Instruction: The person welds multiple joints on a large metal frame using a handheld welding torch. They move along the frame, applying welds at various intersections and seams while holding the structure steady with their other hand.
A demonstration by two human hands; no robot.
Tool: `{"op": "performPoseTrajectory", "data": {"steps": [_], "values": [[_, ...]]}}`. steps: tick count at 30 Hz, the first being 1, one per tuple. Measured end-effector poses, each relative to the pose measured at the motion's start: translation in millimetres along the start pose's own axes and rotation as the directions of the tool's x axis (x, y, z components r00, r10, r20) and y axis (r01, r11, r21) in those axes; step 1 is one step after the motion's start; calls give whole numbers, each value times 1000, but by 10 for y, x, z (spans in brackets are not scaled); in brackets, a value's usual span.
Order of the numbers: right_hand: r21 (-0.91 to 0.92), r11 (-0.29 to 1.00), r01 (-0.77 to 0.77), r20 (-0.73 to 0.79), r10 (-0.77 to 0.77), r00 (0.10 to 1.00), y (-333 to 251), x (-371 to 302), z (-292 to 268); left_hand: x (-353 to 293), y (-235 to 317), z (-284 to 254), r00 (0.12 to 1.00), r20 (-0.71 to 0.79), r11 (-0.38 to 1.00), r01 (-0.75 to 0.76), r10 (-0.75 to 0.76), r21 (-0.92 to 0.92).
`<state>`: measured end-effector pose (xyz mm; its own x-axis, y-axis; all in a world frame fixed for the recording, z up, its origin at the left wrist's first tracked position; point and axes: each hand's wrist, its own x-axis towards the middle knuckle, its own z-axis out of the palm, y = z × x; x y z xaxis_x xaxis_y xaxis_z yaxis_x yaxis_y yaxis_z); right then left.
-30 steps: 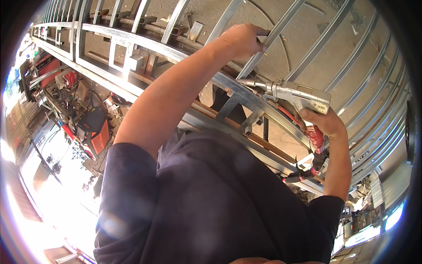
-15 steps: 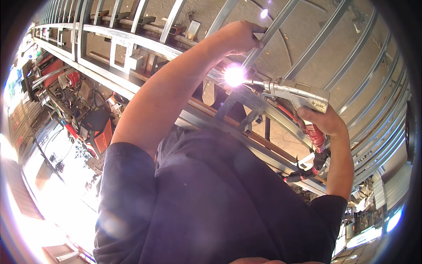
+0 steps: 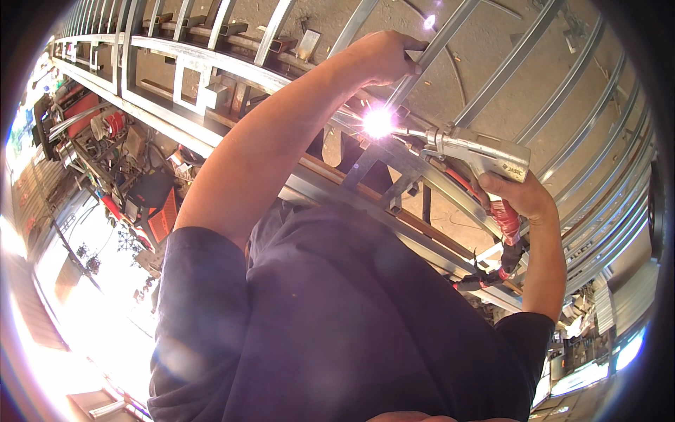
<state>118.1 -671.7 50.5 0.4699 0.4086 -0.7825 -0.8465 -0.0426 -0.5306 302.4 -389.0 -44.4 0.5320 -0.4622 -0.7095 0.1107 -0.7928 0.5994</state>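
Observation:
My right hand (image 3: 520, 195) is wrapped round the handle of a silvery welding gun (image 3: 478, 151), whose red-and-black taped cable (image 3: 508, 221) hangs down below the grip. At the nozzle's tip a bright white-violet arc (image 3: 378, 123) glares and hides the joint under it. My left hand (image 3: 390, 60) reaches across to the far side, its thumb and fingers closed round a slanting square metal bar (image 3: 448, 36) just above the arc. That bar's lower end meets the long rail of the metal frame (image 3: 432, 176) close to the glare.
Many parallel metal bars (image 3: 513, 67) of the frame spread to the right and far left. Behind my left arm stand a red-and-black machine (image 3: 160, 204) and heaped tools. A loose cable (image 3: 460, 81) lies on the dusty floor (image 3: 485, 35).
The gun's tip and the arc have shifted very slightly to the right. Both hands keep their holds, and the arc burns in both frames.

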Motion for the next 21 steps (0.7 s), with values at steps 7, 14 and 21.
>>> {"op": "performPoseTrajectory", "data": {"steps": [7, 14, 21], "values": [[24, 999, -42, 18, 41, 999, 16, -14, -34, -20, 17, 8, 1000, -10, 999, -18, 17, -40], [27, 999, -25, -5, 25, 1000, 31, -49, -8, 39, -66, 24, 999, 24, 999, -42, 43, -15], [21, 1000, 0, -85, 2, 996, 108, -286, 28, -91, -78, 22, 977, -72, 975, -192, 200, 110]]}}
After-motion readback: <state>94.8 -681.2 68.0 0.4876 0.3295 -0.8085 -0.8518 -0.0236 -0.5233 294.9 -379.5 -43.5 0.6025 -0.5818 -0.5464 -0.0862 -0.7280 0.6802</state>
